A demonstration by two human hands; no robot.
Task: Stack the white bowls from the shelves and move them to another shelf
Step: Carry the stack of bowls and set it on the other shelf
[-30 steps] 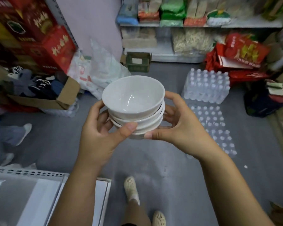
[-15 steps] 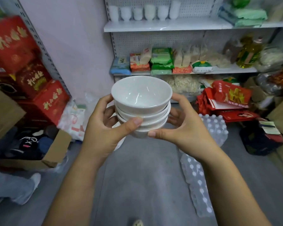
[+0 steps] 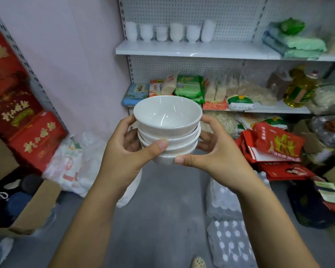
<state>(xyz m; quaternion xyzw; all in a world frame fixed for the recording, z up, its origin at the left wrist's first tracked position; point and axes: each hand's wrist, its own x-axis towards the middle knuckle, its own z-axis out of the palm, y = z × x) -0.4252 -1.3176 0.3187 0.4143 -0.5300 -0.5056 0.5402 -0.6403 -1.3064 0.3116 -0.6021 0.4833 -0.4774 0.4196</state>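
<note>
Well, there is only the head view to go by. In it the stack of white bowls (image 3: pixel 167 130) hangs in mid-air between both hands, above the grey floor (image 3: pixel 162 209) and well short of the shelving ahead. It looks like four bowls nested together, with the top one showing a glossy inside.

The left hand (image 3: pixel 124 157) grips the stack's left side, its fingers curled round behind and its thumb (image 3: pixel 157 147) pressed across the front over the lower rims. The right hand (image 3: pixel 217 157) takes the other side, fingers wrapped round the far wall and thumb (image 3: pixel 184 160) pinching at the bottom bowl. Both hands are clamped on the stack.

Beyond, the upper shelf (image 3: pixel 182 50) carries a row of other white stacks (image 3: pixel 170 32) along its back edge, toward its left corner. I would guess that is where this lot is heading.

These bowls look hard, glazed and slick, so I would expect them to be fairly heavy together and quick to chip. Nested bowls can slide or tip on each other. To my eye the safest hold is low, with fingers under the bottom bowl, thumbs steadying the rims and the stack kept level.
</note>
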